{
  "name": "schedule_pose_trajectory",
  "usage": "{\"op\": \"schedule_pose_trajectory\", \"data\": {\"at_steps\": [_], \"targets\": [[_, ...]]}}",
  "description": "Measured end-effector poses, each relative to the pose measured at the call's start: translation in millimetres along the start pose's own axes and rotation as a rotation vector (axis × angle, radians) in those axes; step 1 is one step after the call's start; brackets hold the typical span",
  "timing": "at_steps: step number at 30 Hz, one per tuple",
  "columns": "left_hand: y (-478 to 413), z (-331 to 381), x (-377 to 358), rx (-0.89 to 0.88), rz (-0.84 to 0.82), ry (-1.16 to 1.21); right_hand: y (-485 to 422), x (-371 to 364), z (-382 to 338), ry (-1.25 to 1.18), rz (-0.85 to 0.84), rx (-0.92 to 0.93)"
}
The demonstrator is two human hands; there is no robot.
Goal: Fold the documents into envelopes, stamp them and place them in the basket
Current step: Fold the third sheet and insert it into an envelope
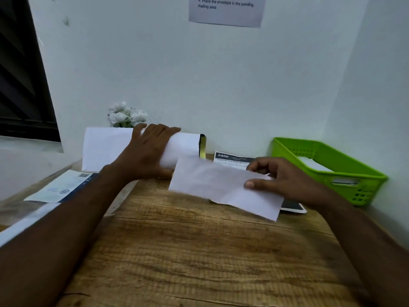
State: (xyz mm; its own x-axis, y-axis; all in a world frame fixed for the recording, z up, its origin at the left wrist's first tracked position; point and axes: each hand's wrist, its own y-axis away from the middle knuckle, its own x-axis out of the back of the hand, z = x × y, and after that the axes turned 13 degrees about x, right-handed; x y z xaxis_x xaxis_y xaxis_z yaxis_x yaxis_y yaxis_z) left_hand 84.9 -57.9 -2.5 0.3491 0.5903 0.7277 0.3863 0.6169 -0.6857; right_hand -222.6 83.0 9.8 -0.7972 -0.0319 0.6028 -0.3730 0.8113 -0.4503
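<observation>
The right hand [285, 180] pinched a folded sheet [223, 187] between thumb on top and fingers behind, holding it just above the wooden worktop [199, 251], a little right of centre. The sheet tilted down toward the near right and looked blurred. The left hand [150, 151] lay spread, palm down, on an envelope [106, 147] standing at the far edge against the wall; its fingers curled over the top edge, gripping it loosely (how firmly, I could not tell). At the envelope's right end a yellow and dark strip [202, 146] showed.

Behind the sheet lay a printed page [232, 158] with "2400" in a dark header. A green basket [327, 169] stood at the far right against the wall, something white lying in it. Under the right wrist, a dark flat item with a white rim [292, 207] peeked out; I could not tell what it was. At the left edge lay a pale document with a blue border [62, 187]. White flowers [126, 115] sat behind the envelope, and a notice [225, 9] hung on the wall above.
</observation>
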Motion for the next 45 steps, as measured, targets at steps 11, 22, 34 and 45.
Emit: {"op": "schedule_pose_trajectory", "data": {"at_steps": [11,22,34,45], "targets": [[1,-14,3,0.050,0.005,0.026,0,17,12,-0.035,0.449,-0.040],[-1,-7,4,-0.034,-0.006,0.061,3,18,17,0.126,0.316,-0.103],[1,10,7,-0.147,-0.064,0.014,8,30,19,0.101,0.100,-0.168],[6,38,-2,-0.268,-0.094,-0.010,5,19,23,-0.079,0.311,-0.217]]}}
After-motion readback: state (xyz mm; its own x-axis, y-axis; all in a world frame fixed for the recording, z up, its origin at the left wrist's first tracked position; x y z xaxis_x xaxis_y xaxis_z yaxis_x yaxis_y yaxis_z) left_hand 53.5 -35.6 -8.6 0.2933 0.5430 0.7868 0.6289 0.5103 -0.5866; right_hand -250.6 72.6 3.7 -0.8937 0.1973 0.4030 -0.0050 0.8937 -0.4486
